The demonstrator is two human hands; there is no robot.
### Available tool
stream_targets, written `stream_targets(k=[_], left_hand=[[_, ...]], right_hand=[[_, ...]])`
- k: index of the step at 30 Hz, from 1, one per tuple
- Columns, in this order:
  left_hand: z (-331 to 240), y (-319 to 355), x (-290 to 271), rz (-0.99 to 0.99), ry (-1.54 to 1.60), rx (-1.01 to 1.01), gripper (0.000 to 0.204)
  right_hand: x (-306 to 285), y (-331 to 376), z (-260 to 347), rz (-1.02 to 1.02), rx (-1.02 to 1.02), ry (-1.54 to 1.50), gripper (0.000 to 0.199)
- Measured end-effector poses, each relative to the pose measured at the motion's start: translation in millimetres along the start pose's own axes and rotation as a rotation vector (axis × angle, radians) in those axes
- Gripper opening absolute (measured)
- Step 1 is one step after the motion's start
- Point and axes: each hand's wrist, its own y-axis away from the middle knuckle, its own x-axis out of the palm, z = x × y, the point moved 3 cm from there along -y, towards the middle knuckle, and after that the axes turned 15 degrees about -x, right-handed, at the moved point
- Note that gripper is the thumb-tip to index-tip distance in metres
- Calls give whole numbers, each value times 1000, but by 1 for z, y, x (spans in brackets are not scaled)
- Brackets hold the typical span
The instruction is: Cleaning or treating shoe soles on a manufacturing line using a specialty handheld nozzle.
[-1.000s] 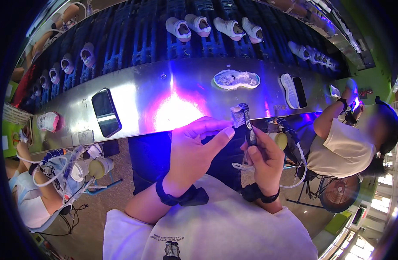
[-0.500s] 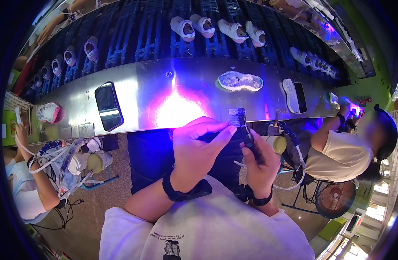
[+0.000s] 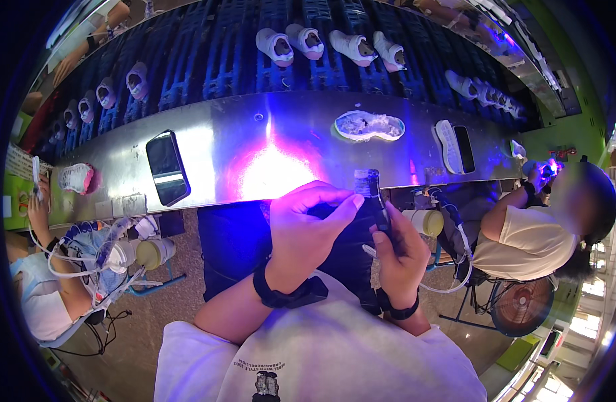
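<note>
In my right hand point(image 3: 400, 253) is a small brush, its black handle point(image 3: 382, 216) gripped between thumb and fingers. The brush head point(image 3: 366, 182) points up, pale and whitish on one side and dark on the other. My left hand point(image 3: 308, 228) is closed in a pinch, thumb and fingertips against the lower side of the brush head. Whether those fingertips hold bristles or something tiny I cannot make out. Both hands are just in front of the metal bench edge. Beyond them lies a shoe sole point(image 3: 368, 126) with its whitish, shiny inner side up.
On the metal bench point(image 3: 214, 120) lie a dark phone point(image 3: 168, 167), another phone point(image 3: 464, 149) beside a white sole point(image 3: 447, 146), and a white-and-pink sole point(image 3: 76, 179). A slatted conveyor point(image 3: 214, 60) behind carries several white shoes. Co-workers sit left and right; a fan point(image 3: 522, 301) stands at right.
The brush has tilted slightly and my right hand has shifted a little down and left. My left hand keeps its pinch. The shoes on the conveyor have drifted left. The left co-worker's arm has moved.
</note>
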Motion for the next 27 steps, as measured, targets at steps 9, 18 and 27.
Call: stream_targets(k=[9,18,27], left_hand=[[2,-1,3,31,57,0,10],[2,-5,2,15,56,-6,7],[15,-11,6,-28,96,-104,6]], right_hand=[[-3,2,-2,34,-67,-29,38],[-2,6,-8,18,29,-179,40],[0,4,-14,14,134,-376,43]])
